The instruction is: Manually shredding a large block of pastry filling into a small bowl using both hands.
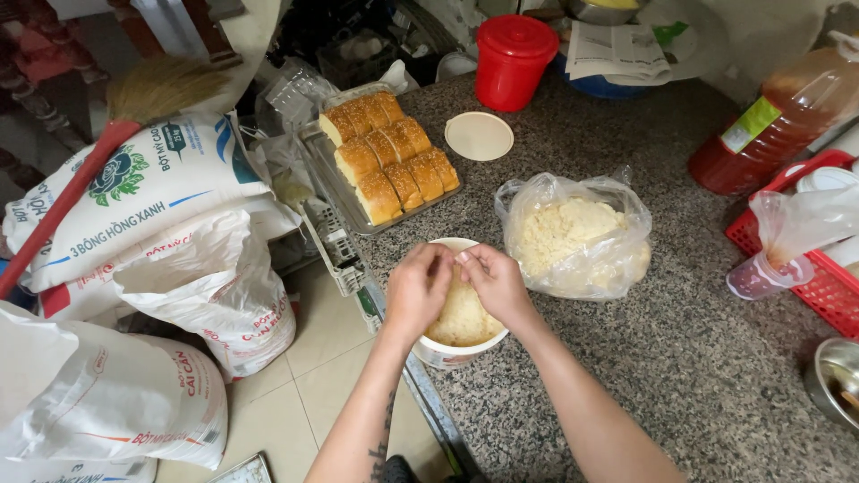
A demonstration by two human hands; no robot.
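head view: while both hands work over the white tub (pixel 452 351) at the counter's near edge, about 6 o'clock of the frame centre, the pale crumbly filling (pixel 463 317) sits heaped inside it.
left hand: the left hand (pixel 417 291) hangs over the tub's 10 o'clock rim, fingers curled together, tips meeting the other hand; whether it pinches any crumbs i cannot tell.
right hand: the right hand (pixel 497 284) mirrors it at 2 o'clock, fingers bunched and closed toward the left.
handling: the filling looks soft, loose and light, likely to scatter; the tub seems stiff plastic, best taken by its rim or sides.
at 2 o'clock of the tub: a clear plastic bag (pixel 577 234) of the same pale crumbs, just beside it.
at 12 o'clock: a metal tray (pixel 327 170) of golden bread loaves (pixel 390 156), a round white lid (pixel 479 136), a red container (pixel 512 61).
at 3 o'clock: a bottle of amber liquid (pixel 783 121), a red basket (pixel 828 277).
at 9 o'clock: flour sacks (pixel 134 192) on the floor, well apart.
in the way: nothing lies between hands and tub; the bag crowds its right side.
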